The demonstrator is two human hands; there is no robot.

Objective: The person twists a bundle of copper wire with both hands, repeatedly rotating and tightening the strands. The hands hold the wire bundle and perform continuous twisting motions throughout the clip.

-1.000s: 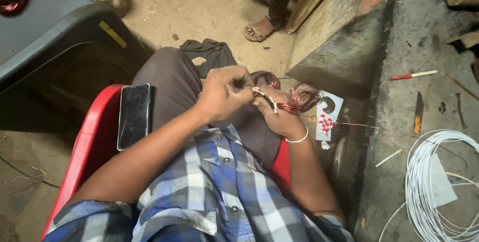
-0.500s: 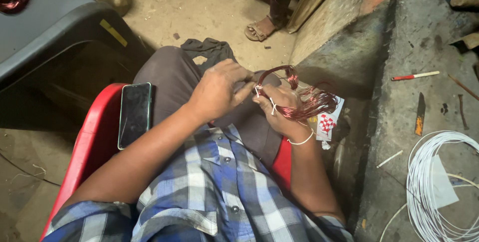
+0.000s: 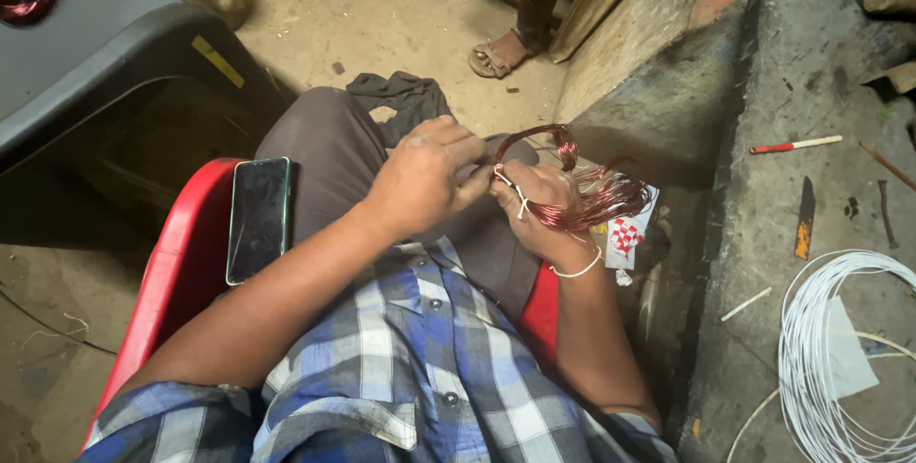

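step: tying off copper wire coil [image 3: 582, 198] over lap
left hand [image 3: 425, 179]: pinching white tie [image 3: 513, 192]
right hand [image 3: 539, 215]: gripping coil
next: likely needs tie pulled snug

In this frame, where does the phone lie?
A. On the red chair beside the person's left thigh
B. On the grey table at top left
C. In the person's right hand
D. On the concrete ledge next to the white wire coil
A: the phone lies screen-up on the red chair, beside the thigh, apart from both hands.
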